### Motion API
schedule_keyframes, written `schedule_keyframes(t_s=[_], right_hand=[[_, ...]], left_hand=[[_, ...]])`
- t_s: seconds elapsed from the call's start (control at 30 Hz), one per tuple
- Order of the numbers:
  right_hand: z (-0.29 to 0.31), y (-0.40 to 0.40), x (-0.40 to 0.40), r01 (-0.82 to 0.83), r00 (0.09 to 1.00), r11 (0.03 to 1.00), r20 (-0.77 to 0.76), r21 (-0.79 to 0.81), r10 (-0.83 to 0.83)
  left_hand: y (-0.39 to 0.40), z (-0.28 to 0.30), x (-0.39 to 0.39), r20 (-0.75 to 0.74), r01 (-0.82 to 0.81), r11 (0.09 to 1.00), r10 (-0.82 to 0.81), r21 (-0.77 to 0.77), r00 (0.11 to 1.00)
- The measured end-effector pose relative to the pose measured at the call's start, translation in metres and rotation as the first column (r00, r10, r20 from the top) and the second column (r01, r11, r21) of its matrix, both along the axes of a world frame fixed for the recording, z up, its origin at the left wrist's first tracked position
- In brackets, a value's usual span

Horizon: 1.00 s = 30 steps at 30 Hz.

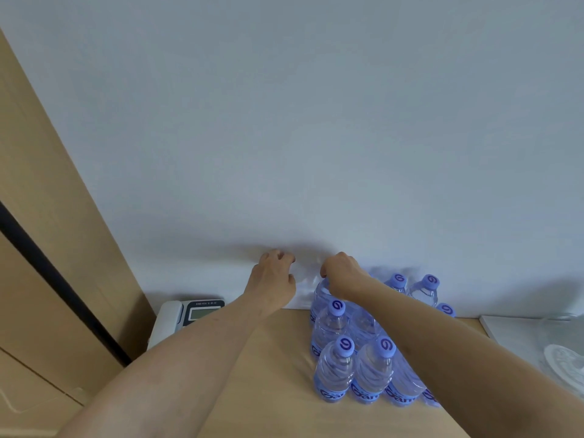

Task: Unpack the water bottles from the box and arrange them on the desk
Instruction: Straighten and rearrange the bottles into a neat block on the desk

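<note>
Pale wall (316, 121) rises behind a wooden desk (268, 374). Both bare arms stretch forward to the wall's foot. The right hand (343, 275) curls down over the top of a back-row bottle (320, 295), gripping it at the cap. The left hand (275, 273) hangs just beside, fingers curled; whether it holds anything cannot be told. Blue-capped water bottles (360, 368) stand upright in rows under the right forearm. A desk phone (189, 314) sits left; white papers (521, 336) lie right.

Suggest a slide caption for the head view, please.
Right hand grips the rear-left water bottle on the desk; left hand hovers.
</note>
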State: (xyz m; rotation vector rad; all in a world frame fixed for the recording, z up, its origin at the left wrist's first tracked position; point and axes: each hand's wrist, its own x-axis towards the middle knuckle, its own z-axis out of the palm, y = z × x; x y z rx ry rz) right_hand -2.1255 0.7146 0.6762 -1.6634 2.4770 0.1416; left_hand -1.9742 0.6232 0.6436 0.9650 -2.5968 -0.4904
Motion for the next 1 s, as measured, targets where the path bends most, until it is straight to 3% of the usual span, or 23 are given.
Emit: schedule_keyframes(t_s=[0.27,0.5,0.7,0.87,1.0], right_hand=[[-0.004,-0.003,0.002,-0.033,0.999,0.999,-0.022,0.006,0.034],[-0.013,-0.002,-0.004,0.069,0.998,0.996,0.019,-0.06,-0.068],[-0.011,-0.001,-0.001,0.023,1.0,0.999,-0.017,-0.042,-0.024],[-0.009,0.007,-0.003,0.035,0.999,0.999,0.039,-0.025,-0.034],[0.007,0.019,-0.012,0.042,0.99,0.993,0.141,-0.106,-0.026]], left_hand=[[0.0,0.001,0.0,-0.007,0.005,1.0,-0.005,-0.011,1.0],[0.003,0.001,-0.006,-0.004,0.017,1.0,-0.017,-0.016,1.0],[0.005,0.001,-0.01,0.017,0.009,0.999,-0.009,-0.031,1.0],[0.009,0.008,-0.015,0.048,0.003,0.999,-0.001,-0.045,0.999],[0.011,0.029,-0.026,0.062,0.009,0.997,-0.004,-0.079,0.998]])
